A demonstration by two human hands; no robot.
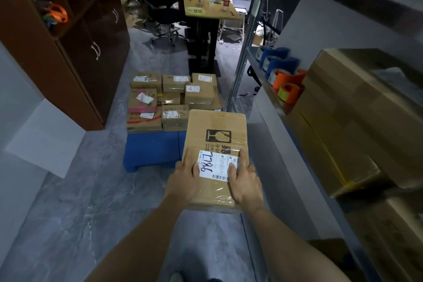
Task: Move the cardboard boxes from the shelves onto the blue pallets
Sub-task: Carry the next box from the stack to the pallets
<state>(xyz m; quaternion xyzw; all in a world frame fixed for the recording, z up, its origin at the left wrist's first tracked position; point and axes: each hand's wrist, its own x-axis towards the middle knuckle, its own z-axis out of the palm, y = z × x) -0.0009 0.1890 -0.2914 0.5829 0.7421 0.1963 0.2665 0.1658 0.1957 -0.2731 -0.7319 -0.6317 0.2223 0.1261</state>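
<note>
1. A brown cabinet (75, 52) stands left of the blue pallet (151, 149) and well apart from it.
2. The blue pallet sits on the grey floor, and stacked boxes (169, 101) cover its top.
3. The left hand (185, 178), nearer the camera than the pallet's right corner, grips the near left edge of a cardboard box (215, 135), with its thumb on the white label (217, 165).
4. The cardboard box is held in the air just right of the pallet, its far end overlapping the pallet's right corner in the view.
5. The right hand (243, 181) clasps the box's near right edge, with its thumb also on the label.
6. A metal shelf (258, 57), right of the pallet, carries tape rolls (281, 80) and large cartons (357, 121).
</note>
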